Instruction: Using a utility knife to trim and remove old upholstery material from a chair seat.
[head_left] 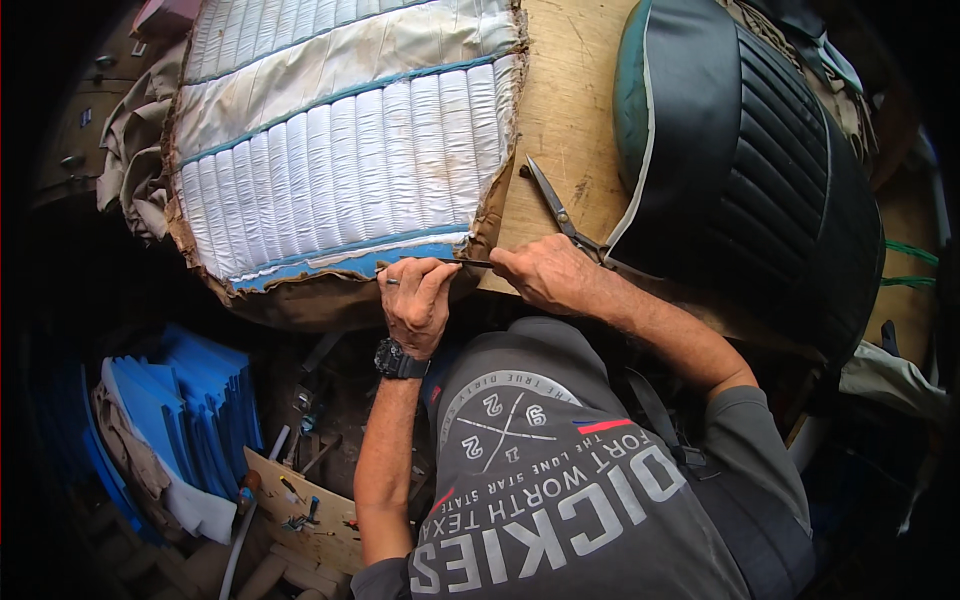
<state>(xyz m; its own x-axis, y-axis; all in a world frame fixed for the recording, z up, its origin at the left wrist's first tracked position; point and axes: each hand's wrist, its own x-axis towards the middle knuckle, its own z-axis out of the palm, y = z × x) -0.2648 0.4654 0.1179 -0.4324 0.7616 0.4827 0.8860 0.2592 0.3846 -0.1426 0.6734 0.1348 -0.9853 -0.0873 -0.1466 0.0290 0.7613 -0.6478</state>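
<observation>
A quilted seat cover (340,170) lies spread on the wooden table, its white ribbed backing facing up with blue strips and a frayed brown edge. At its near edge my left hand (413,300), wearing a ring and a dark watch, is closed in a pinch on the cover's border. Just to the right, my right hand (550,272) is closed on a thin dark tool (477,263) that reaches toward the left fingers; its exact kind is unclear. Beyond the right hand rests a pair of shears (562,212), with part of the handles hidden.
A black pleated seat (740,150) with white piping stands at the right on the plywood tabletop (570,90). Stacked blue sheets (205,400) are at the lower left, beside a board with small tools (310,515). Green cords (910,252) show at the far right.
</observation>
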